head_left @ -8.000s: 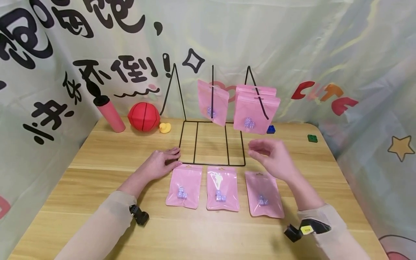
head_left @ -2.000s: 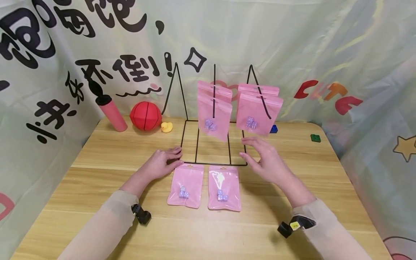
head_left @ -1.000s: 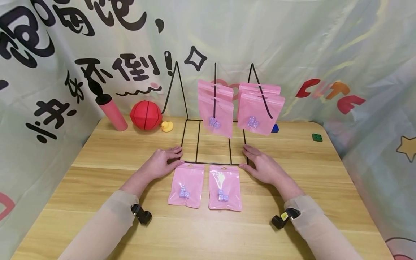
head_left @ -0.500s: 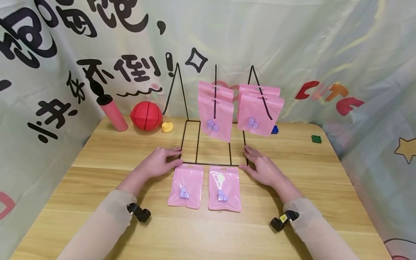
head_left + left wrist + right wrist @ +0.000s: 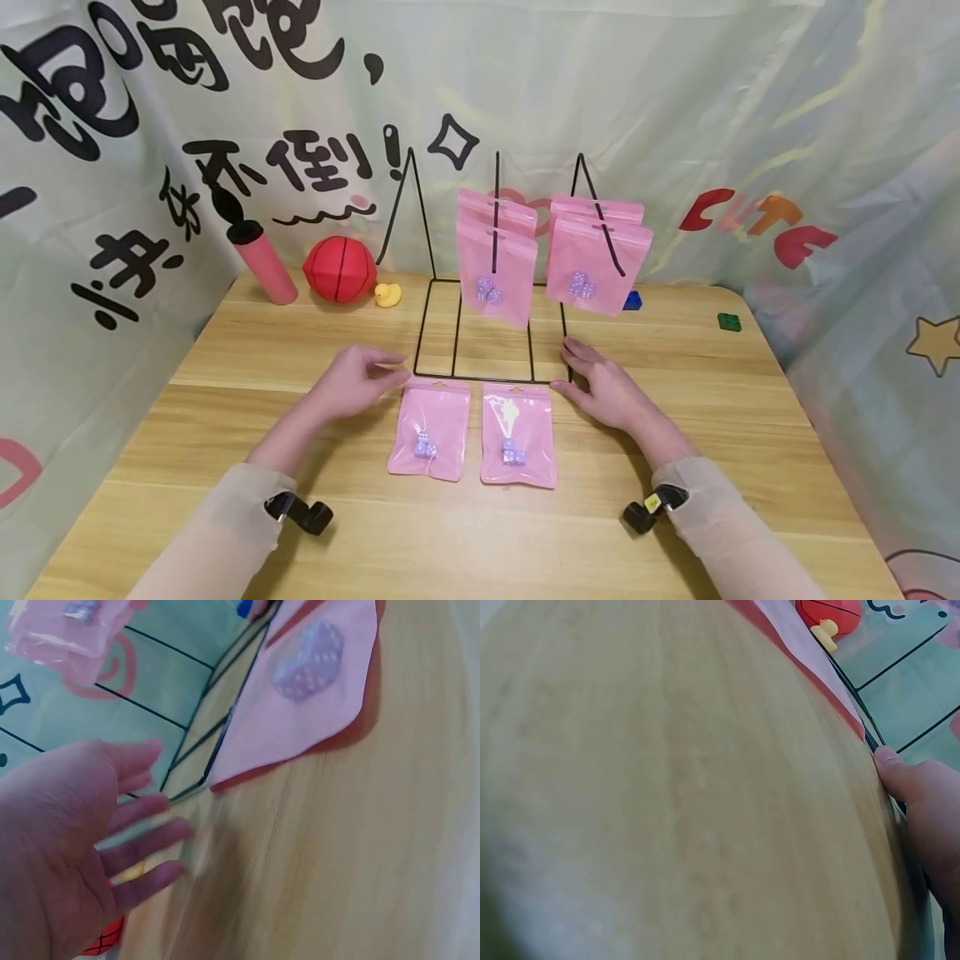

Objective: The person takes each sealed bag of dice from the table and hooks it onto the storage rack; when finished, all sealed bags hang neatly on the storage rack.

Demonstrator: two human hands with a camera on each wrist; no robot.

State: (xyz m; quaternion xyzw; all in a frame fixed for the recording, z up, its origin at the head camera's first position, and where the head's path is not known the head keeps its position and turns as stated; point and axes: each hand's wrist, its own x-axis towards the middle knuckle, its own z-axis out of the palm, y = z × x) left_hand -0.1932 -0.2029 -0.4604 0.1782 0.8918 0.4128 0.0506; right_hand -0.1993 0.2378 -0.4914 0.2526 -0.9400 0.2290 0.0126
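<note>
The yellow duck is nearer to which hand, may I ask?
Left. The left hand is in front of the duck; the right hand is farther off, at the right side of the rack.

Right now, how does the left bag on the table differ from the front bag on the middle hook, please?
The left bag lies on the table; the front bag hangs from its hook. The left bag is nearer the left hand than the front bag. Both are pink and hold dice.

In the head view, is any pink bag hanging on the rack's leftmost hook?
No, the leftmost hook is bare; the hanging pink bags are on the middle hook and right hook.
</note>
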